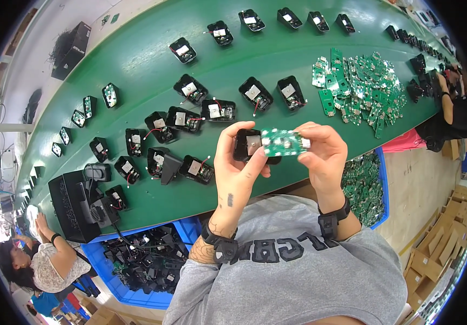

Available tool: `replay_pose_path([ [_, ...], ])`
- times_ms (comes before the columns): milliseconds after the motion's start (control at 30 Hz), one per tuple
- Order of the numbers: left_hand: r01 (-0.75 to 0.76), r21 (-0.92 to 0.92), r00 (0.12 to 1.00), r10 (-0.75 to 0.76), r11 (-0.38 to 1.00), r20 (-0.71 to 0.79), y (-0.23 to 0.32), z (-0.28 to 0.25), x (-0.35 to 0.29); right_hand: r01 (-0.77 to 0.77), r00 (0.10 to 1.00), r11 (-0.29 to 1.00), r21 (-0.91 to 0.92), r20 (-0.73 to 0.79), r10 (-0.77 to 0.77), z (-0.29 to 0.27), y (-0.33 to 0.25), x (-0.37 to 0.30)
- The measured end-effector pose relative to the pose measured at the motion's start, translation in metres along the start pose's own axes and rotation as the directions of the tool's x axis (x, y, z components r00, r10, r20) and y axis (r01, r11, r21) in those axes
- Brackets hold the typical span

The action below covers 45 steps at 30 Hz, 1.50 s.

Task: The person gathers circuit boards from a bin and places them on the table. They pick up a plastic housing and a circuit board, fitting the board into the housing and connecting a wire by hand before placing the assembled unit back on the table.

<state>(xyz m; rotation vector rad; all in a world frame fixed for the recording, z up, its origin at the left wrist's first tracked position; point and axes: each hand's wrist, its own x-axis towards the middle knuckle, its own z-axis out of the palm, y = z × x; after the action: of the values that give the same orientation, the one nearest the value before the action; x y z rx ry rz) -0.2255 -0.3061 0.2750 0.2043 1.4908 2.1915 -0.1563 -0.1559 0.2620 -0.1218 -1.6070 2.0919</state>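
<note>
Over the near edge of the green table, my left hand (240,162) is closed around a black plastic housing (240,147) with a pale square part inside. My right hand (321,154) pinches a green circuit board (284,143) by its right end. The board overlaps the housing's right side, and my left thumb reaches its left edge. Whether the board touches the housing I cannot tell. Close by on the table stand more open black housings, such as one (255,94) with a red wire hanging out.
A heap of green circuit boards (363,89) lies at the right. A blue bin (130,292) of black parts and another blue bin (383,184) of boards stand below the table (152,59). A black box (73,206) sits at the left. Co-workers (54,260) are at both ends.
</note>
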Motion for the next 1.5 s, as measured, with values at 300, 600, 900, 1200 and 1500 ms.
replay_pose_path([
  [300, -0.011, -0.054, 1.000, 0.012, 0.998, 0.029, -0.003, -0.001, -0.001, 0.079, 0.997, 0.997, 0.010, 0.010, -0.079, -0.001, 0.001, -0.002],
  [600, -0.081, -0.035, 0.995, 0.083, 0.996, 0.061, -0.004, 0.001, 0.000, 0.487, 0.870, 0.627, -0.608, 0.268, -0.415, 0.003, -0.007, 0.007],
  [900, -0.064, -0.101, 0.986, 0.078, 0.993, 0.145, 0.000, -0.009, 0.001, 0.524, 0.828, 0.387, -0.759, 0.349, -0.438, 0.005, -0.018, 0.004],
  [1200, -0.046, -0.167, 0.964, 0.087, 0.985, 0.250, 0.011, -0.011, 0.003, 0.538, 0.788, 0.190, -0.821, 0.411, -0.458, 0.006, -0.027, 0.003],
  [1500, 0.034, 0.044, 0.975, -0.043, 0.998, 0.217, 0.017, -0.004, 0.001, 0.371, 0.927, 0.696, -0.614, 0.282, -0.246, 0.001, -0.025, 0.013],
])
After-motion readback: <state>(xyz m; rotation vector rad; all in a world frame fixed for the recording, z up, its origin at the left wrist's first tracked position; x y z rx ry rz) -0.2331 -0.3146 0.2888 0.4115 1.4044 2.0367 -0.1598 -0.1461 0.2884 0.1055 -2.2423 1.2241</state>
